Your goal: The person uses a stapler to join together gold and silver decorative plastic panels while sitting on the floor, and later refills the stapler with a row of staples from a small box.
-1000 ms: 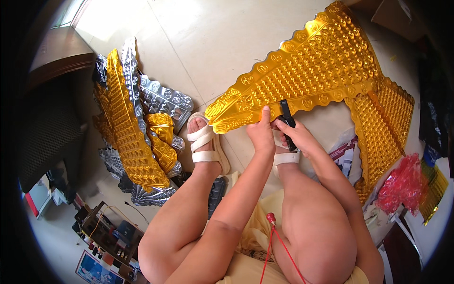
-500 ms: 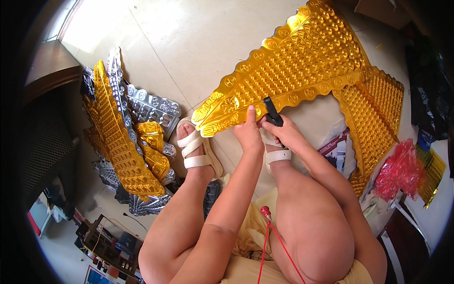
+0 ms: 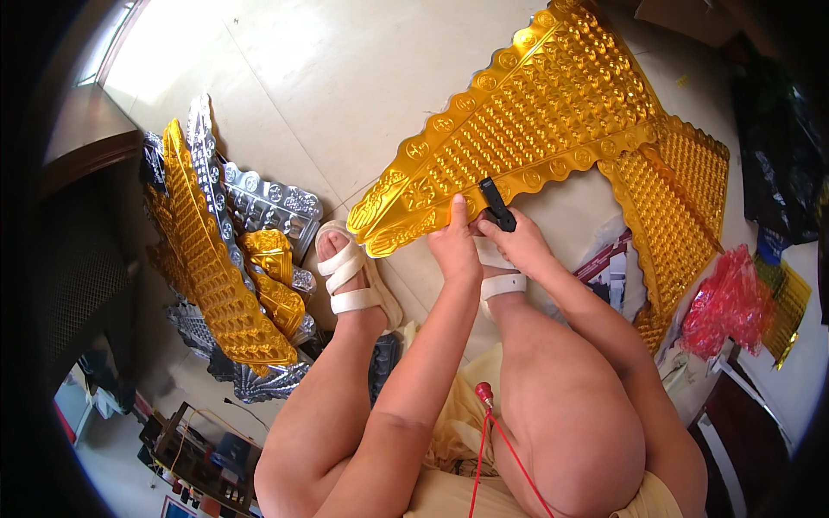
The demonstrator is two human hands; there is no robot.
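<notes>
Closest in, a red knob (image 3: 484,394) on a red cord lies over the lap, and beyond the knees two white strapped sandals, the left one (image 3: 356,300) in fuller view, rest on the tiled floor (image 3: 380,69). Past them the left hand (image 3: 455,250) pinches the lower edge of an embossed gold foil panel (image 3: 527,121), thumb on top, its other fingers mostly hidden beneath. Just beside it, the right hand (image 3: 522,246) has its fingers closed around a black stapler-like tool (image 3: 498,209), whose head overlaps that same scalloped edge; whether its jaws bite the foil cannot be told. The panel's narrow end sits by the left sandal, its wide end reaching toward the floor's far right.

If the layers under the thumb slip, the tool could catch only one of them; a hard squeeze could crease or tear such thin foil, and the left thumb is close to the head.

Toward the floor's left edge leans a heap of gold and silver foil pieces (image 3: 220,276); toward its right edge are more gold panels (image 3: 665,224), crumpled red plastic (image 3: 730,302) and, farther out, a black bag (image 3: 777,164).
</notes>
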